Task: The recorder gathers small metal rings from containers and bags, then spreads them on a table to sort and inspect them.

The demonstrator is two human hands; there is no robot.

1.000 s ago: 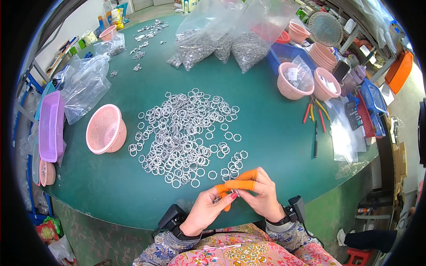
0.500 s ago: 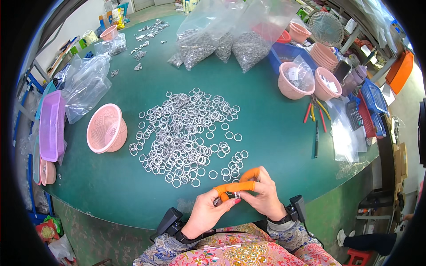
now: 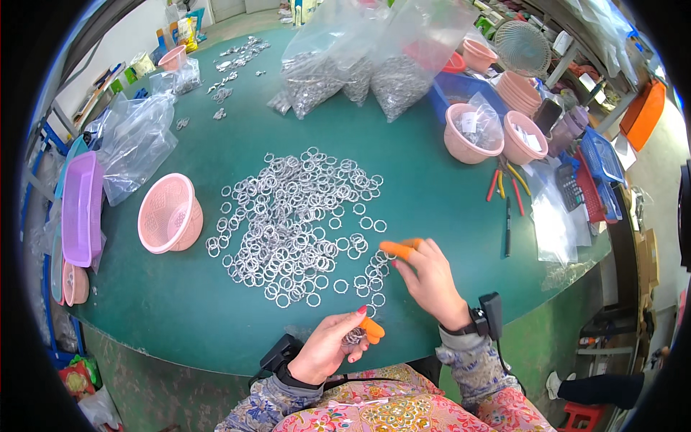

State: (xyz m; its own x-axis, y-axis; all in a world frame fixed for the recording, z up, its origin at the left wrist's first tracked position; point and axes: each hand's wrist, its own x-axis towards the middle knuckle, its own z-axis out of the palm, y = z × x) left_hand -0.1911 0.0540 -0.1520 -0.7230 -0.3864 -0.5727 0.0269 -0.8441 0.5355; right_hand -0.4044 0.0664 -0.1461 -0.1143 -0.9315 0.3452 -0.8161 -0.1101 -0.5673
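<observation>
The left hand (image 3: 332,345), orange cot on its thumb, pinches a small cluster of metal rings (image 3: 353,336) at the green table's (image 3: 180,309) near edge. The right hand (image 3: 430,275), orange-tipped fingers loosely spread and holding nothing, touches the near-right fringe of the ring pile (image 3: 295,216). A tipped pink basket (image 3: 169,214) lies left of that pile.

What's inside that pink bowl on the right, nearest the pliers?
A clear plastic bag with small white pieces lies in the pink bowl. Anything beneath the bag is covered.

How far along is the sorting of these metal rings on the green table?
A few rings are gathered in the left hand. The right hand reaches the edge of the loose ring pile, which remains large. The pink basket lies tipped, apparently empty.
</observation>
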